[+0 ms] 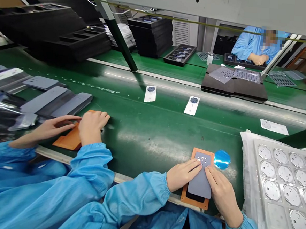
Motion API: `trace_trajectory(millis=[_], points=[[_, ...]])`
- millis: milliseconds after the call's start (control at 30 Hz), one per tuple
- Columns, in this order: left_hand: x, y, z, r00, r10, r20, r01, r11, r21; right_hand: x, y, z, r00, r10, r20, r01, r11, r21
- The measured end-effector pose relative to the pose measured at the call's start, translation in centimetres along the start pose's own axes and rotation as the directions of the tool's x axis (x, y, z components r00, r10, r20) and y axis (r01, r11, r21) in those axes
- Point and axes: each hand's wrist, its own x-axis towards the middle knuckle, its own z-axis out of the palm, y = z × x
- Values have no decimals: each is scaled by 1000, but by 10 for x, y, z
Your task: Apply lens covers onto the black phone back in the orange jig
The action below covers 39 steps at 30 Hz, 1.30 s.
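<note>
A grey phone back cover with several camera holes near its top lies over an orange fixture. Black inset shows past the cover's lower edge. My left hand grips the cover's left side, its fingertips by the holes. On the opposite edge, my right hand holds the cover with bent fingers; its thumb is mostly hidden. A shiny blue film disc rests on the green belt just beyond the fixture's upper right corner.
At left, a co-worker's hands work over another orange fixture, near stacked grey covers. A clear tray of round pieces stands at right. White cards lie on the belt. Across sits another person.
</note>
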Motion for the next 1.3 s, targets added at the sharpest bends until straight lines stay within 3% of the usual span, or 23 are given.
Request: trace_trajectory(millis=[300,533,767,967,1300], points=[[8,-1,-4,989,-32,141,21,997,77,11,-2,14,983,13,185,9,993,-118],[7,4,-10,972,-41,230,26,997,69,13,-5,14,970,24,244,7,992,-124],[11,7,-7,973,-23,231,-2,994,105,13,-7,13,969,8,247,27,990,-137],[7,13,-3,987,-16,157,-11,986,167,5,-8,12,970,17,241,21,987,-156],[-5,18,-5,986,-46,160,20,987,162,-4,-14,1,960,12,281,10,997,-74]])
